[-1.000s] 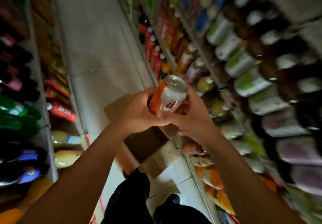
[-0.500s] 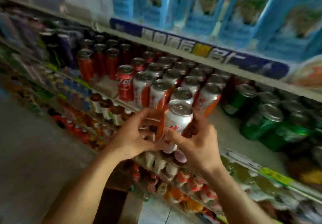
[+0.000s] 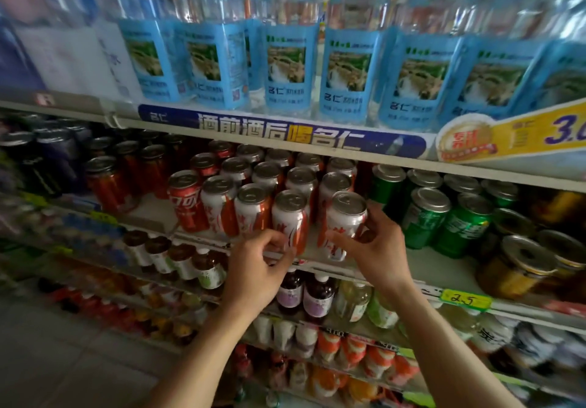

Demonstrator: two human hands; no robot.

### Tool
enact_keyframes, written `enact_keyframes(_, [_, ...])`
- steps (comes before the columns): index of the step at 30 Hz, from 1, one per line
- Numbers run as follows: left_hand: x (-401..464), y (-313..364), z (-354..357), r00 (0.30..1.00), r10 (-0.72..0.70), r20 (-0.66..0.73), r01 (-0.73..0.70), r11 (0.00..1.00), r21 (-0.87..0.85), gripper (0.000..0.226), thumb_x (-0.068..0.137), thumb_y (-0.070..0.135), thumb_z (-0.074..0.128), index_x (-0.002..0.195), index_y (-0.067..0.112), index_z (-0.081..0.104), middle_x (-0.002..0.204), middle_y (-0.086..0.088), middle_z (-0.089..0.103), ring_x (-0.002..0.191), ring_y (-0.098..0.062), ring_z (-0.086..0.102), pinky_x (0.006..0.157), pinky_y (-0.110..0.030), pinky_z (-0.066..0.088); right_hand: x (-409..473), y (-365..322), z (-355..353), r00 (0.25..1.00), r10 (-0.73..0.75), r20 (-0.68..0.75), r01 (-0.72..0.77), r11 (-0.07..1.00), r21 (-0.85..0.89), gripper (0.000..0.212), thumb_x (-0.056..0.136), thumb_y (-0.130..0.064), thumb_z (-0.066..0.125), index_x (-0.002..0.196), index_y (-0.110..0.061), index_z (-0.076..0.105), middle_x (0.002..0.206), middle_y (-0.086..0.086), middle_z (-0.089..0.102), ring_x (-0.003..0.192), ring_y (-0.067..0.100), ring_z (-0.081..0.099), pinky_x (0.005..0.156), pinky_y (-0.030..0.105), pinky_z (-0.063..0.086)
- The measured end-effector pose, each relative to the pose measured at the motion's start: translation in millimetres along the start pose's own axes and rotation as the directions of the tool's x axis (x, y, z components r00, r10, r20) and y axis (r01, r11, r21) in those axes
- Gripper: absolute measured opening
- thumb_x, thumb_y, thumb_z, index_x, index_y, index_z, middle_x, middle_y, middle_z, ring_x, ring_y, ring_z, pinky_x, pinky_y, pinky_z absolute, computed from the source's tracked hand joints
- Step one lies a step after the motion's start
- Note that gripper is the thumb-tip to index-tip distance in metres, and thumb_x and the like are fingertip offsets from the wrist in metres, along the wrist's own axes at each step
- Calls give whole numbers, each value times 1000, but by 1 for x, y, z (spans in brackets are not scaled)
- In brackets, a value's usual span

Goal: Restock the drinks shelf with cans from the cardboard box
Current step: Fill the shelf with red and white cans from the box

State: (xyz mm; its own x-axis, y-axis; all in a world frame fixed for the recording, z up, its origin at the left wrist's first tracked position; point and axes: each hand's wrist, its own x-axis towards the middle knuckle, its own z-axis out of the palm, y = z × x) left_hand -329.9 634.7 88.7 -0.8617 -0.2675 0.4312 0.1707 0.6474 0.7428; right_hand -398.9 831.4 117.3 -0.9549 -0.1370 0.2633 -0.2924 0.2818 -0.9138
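Your hands are at the drinks shelf, one can in your grip.

Your right hand grasps a white-and-orange can standing upright at the front edge of the drinks shelf, just right of the front row of matching cans and left of the green cans. Your left hand has its fingers curled with the tips at the base of the neighbouring can; you cannot tell whether it grips it. Water bottles stand on the shelf above.
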Motion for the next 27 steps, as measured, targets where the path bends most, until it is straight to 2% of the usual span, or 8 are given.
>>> enact_keyframes(2, [1,-3,1,1000,1,2,-1,1000,12,9,81,27,74,86,23,70,83,17,68,84,-3,65,76,-24,54,0,4,4,1000,8,7,-8,1000,-10,62,66,-33,90,121,-31,62,85,-8,73,75,14,69,65,36,58])
enact_keyframes(4, [1,-3,1,1000,5,16,-6,1000,20,8,80,24,76,85,23,70,82,18,67,83,-1,64,74,-18,51,0,5,9,1000,-1,7,1,1000,-10,64,66,-32,90,123,-33,61,86,-8,73,77,15,70,67,41,59])
enact_keyframes(11, [-3,-9,-1,998,14,58,-14,1000,3,11,79,18,78,85,24,71,84,20,66,87,2,63,70,-11,49,2,4,18,999,-20,43,22,999,-36,59,66,-29,89,112,-50,59,94,-16,74,82,5,70,70,39,60])
enact_keyframes(14, [-3,-11,-2,998,33,62,-34,999,13,12,81,14,76,86,23,72,86,19,67,87,3,63,73,-9,47,2,5,20,1000,-2,29,3,998,-55,54,66,-30,89,107,-49,60,91,-16,74,82,3,70,71,36,60])
enact_keyframes(16, [-3,-13,-2,996,44,76,-47,998,33,11,81,14,75,88,22,72,88,20,66,88,2,63,76,-10,47,-1,8,21,999,29,23,-27,996,-81,45,66,-31,89,104,-36,66,85,-13,74,76,2,69,68,31,59])
enact_keyframes(18, [-3,-15,-2,995,53,90,-58,997,55,10,82,16,74,89,22,72,88,20,65,88,1,62,76,-13,48,-5,11,21,998,56,35,-51,991,-125,44,65,-33,89,102,-26,66,80,-12,72,70,-1,66,59,19,52])
enact_keyframes(20, [-4,-18,-2,993,64,104,-73,994,84,8,83,17,72,90,22,71,90,18,64,88,0,61,76,-16,49,-6,13,21,995,80,60,-68,981,-183,47,65,-33,90,103,-24,64,80,-13,70,69,-6,63,55,11,46])
enact_keyframes(27, [-12,-23,-3,977,100,188,-141,965,220,21,88,17,63,108,21,68,111,12,60,106,-9,54,92,-24,46,-4,12,21,991,103,81,-79,963,-259,47,65,-35,90,101,-23,63,78,-20,66,70,-14,61,55,5,43])
